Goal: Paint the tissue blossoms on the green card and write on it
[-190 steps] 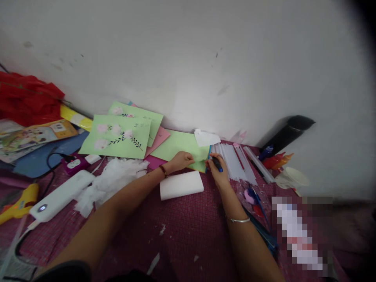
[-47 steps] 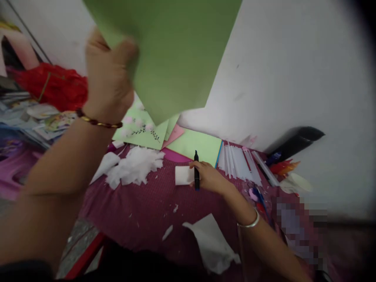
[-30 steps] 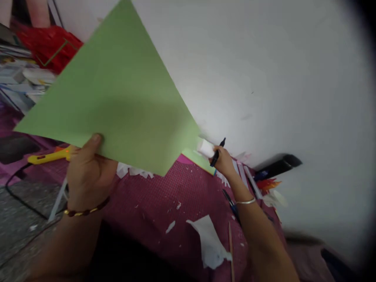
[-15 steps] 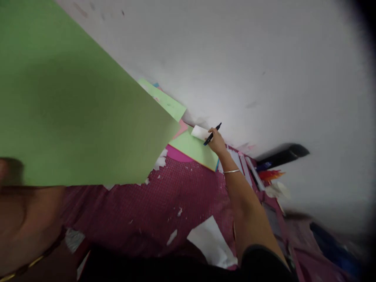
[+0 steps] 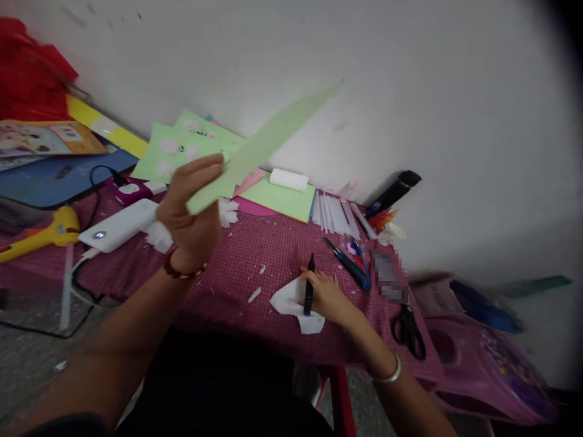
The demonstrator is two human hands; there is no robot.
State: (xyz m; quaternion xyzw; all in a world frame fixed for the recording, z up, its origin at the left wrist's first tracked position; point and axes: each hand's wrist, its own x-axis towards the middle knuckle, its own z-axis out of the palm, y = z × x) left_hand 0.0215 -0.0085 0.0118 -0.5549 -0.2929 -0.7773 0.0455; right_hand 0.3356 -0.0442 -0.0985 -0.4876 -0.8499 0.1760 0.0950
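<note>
- R hand [image 5: 328, 297] low over near part of table [image 5: 259, 243], closed round dark marker [image 5: 310, 284], tip end up; white paper scrap [image 5: 285, 298] under hand, can't tell if fingers pinch it too.
- Black-handled scissors [image 5: 409, 332] to R of that hand, nr table edge.
- L hand [image 5: 194, 209] raised, gripping lt-green sheet [image 5: 268, 139] by its lower end; sheet's tilted, almost edge-on, in air above table.
- Yellow glue gun [image 5: 45, 233] & white power bank [image 5: 121, 226] L of L hand.
- Blue utility knife [image 5: 350, 265] btwn R hand & translucent sticks [image 5: 334, 213].
- White roll [image 5: 289, 179] on green paper stack [image 5: 282, 199], nr wall [image 5: 273, 60].
- Overlapping green flower cards [image 5: 157, 149] behind L hand.
</note>
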